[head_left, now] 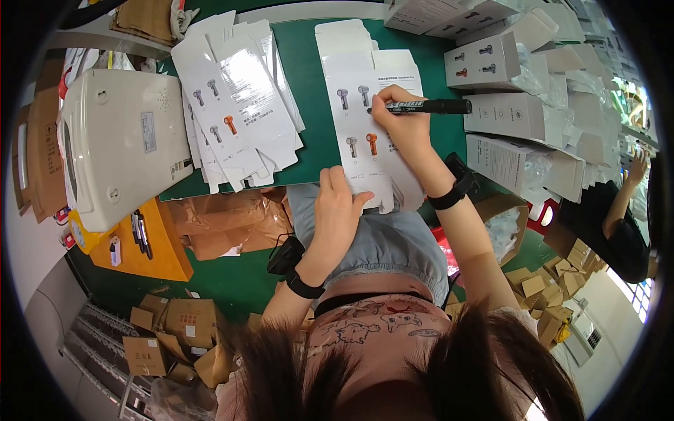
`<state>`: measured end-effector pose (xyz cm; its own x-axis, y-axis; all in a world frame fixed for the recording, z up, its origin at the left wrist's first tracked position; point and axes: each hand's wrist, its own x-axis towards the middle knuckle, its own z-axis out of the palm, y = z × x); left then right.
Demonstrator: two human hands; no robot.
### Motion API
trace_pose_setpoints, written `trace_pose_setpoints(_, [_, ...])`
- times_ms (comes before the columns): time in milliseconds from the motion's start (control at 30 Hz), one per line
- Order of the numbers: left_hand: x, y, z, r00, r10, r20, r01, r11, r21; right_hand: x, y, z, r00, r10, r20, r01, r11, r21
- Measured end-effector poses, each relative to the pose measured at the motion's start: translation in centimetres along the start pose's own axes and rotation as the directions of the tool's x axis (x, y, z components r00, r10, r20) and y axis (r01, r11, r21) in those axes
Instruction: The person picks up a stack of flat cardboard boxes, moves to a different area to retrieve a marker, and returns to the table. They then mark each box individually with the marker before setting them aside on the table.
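A flat, unfolded white carton (337, 63) printed with small pictures of handheld fans lies on the green table (309, 84) in front of me. My right hand (406, 121) grips a black marker (439, 107), its tip at the carton's surface beneath one of the upper fan pictures. On the carton's near left edge rests my left hand (335, 210), fingers stretched out and thumb apart, holding nothing. Just to the left lies a stack of similar flat cartons (246, 77), slightly fanned.
Open white boxes (502, 116) with clear plastic wrapping line the right side. A beige machine (119, 140) stands at the left, near an orange surface (161, 245) with several pens (142, 235). Brown cardboard boxes (189, 323) sit on the floor. Another person's arm (621, 193) shows far right.
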<state>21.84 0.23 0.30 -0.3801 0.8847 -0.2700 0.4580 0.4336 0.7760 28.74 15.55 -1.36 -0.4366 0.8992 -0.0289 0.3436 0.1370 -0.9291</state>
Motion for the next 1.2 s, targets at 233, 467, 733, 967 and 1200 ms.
trace_pose_setpoints(233, [0.0, -0.3, 0.1, 0.999, -0.019, 0.038, 0.020, 0.999, -0.024, -0.1, 0.2, 0.2, 1.000, -0.031, 0.001, 0.031, 0.999, -0.012])
trace_pose_setpoints(467, [0.1, -0.7, 0.2, 1.000, -0.002, -0.007, 0.001, 0.995, -0.099, -0.3, 0.1, -0.3, 0.999, -0.041, -0.014, 0.041, 0.999, -0.009])
trace_pose_setpoints(733, [0.8, -0.5, -0.6, 0.990, -0.141, 0.022, 0.142, 0.957, -0.254, -6.8, -0.7, -1.1, 0.986, -0.131, 0.102, 0.131, 0.991, 0.002])
trace_pose_setpoints(967, [0.7, -1.0, 0.2, 0.998, -0.056, -0.022, 0.049, 0.971, -0.234, -7.3, -0.1, 0.2, 0.981, -0.164, 0.106, 0.174, 0.979, -0.103])
trace_pose_setpoints(1200, [0.8, -1.2, 0.2, 0.998, -0.046, -0.030, 0.039, 0.976, -0.216, -7.1, 0.1, 0.3, 0.969, -0.195, 0.151, 0.216, 0.966, -0.141])
